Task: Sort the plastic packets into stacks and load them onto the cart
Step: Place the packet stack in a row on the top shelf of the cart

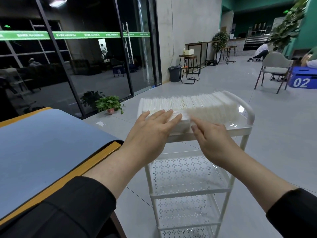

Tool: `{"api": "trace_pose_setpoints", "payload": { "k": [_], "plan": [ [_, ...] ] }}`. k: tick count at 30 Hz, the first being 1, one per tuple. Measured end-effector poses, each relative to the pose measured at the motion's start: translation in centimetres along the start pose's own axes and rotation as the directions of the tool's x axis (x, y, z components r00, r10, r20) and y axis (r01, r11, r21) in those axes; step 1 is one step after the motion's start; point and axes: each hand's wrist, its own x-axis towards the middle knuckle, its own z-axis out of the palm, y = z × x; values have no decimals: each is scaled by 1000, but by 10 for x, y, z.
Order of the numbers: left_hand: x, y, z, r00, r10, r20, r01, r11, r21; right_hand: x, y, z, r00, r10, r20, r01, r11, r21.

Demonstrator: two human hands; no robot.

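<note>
A white cart [247, 133] with perforated shelves stands in front of me. Its top shelf carries long rows of white plastic packets [197, 103] standing on edge, plus a flat stack [181, 123] at the near edge. My left hand [152, 129] lies flat with fingers spread on top of that near stack. My right hand [212, 141] hovers just right of the stack, fingers loosely curled, index finger touching the packets' edge. Neither hand grips anything.
A table with a blue mat [42, 148] and a wooden edge sits to my left. The cart's lower shelves [187, 174] hold nothing. A potted plant [109, 104], glass doors, stools [190, 69], a bin, a chair [274, 67] and a blue box [302, 79] stand farther off.
</note>
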Motion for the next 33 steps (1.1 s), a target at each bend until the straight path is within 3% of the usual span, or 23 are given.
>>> {"api": "trace_pose_setpoints", "payload": {
  "k": [4,8,11,14,18,27,31,33],
  "plan": [
    [-2,-1,-9,990,-131,-56,128,991,-44,-2,-3,-2,999,42,15,-43,999,9],
    [-4,-5,-11,981,-173,87,173,985,4,-1,-10,-5,995,45,84,-42,998,-37],
    [-10,-8,-21,980,-175,93,181,982,-56,-3,-9,-6,998,8,-68,-2,997,83],
    [-23,-20,-33,970,-243,2,240,958,-155,-2,-16,-9,963,-78,-259,109,988,107],
    [-57,-45,-55,937,-346,-52,333,927,-175,5,-51,-9,915,-218,-340,269,957,108],
    [-191,-138,-128,757,-653,6,653,757,4,7,-213,61,896,-439,-71,443,867,228],
    [-286,-189,-152,654,-755,-34,756,652,63,3,-296,129,833,-539,125,485,820,304],
    [-346,-214,-170,555,-830,-65,831,548,97,-2,-350,176,756,-617,219,534,774,341]
  ]
}}
